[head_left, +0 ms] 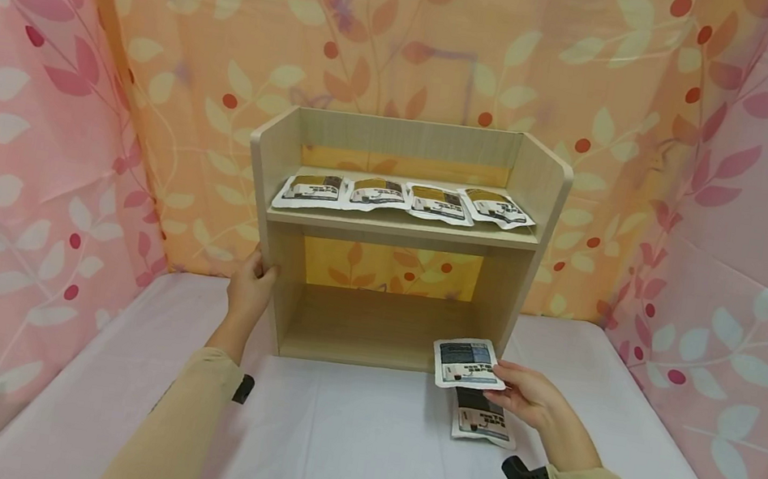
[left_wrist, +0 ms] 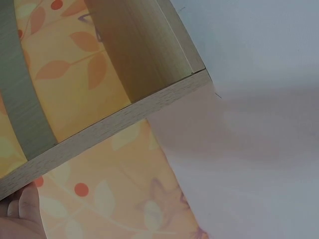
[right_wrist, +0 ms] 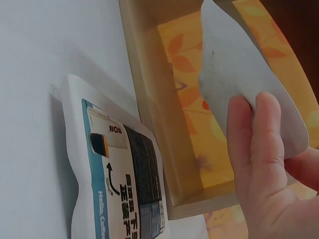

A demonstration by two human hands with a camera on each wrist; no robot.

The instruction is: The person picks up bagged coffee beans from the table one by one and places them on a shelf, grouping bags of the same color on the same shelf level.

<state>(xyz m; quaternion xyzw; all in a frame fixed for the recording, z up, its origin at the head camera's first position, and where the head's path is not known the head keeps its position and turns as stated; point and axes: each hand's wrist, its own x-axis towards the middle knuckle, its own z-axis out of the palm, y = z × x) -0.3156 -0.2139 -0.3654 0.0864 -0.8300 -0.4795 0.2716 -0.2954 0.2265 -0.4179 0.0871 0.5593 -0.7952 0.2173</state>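
Observation:
My right hand (head_left: 531, 395) pinches a white-edged coffee packet (head_left: 466, 363) by its right side, in front of the shelf's lower right corner. In the right wrist view, two fingers (right_wrist: 266, 134) lie along the packet's plain pale back (right_wrist: 239, 64); the thumb is mostly hidden. Just below, a second coffee packet (head_left: 482, 419) lies face up on the cloth, partly covered by the held one. My left hand (head_left: 249, 298) grips the outer left side of the small wooden shelf (head_left: 400, 231). Its fingers (left_wrist: 30, 204) meet the panel edge in the left wrist view.
On the upper board, several coffee packets (head_left: 375, 194) lie in a row with gold-and-dark labels. The shelf's lower board (head_left: 372, 324) is bare wood, open at the back. White cloth (head_left: 354, 448) covers the table, with floral curtains (head_left: 420, 32) behind and at both sides.

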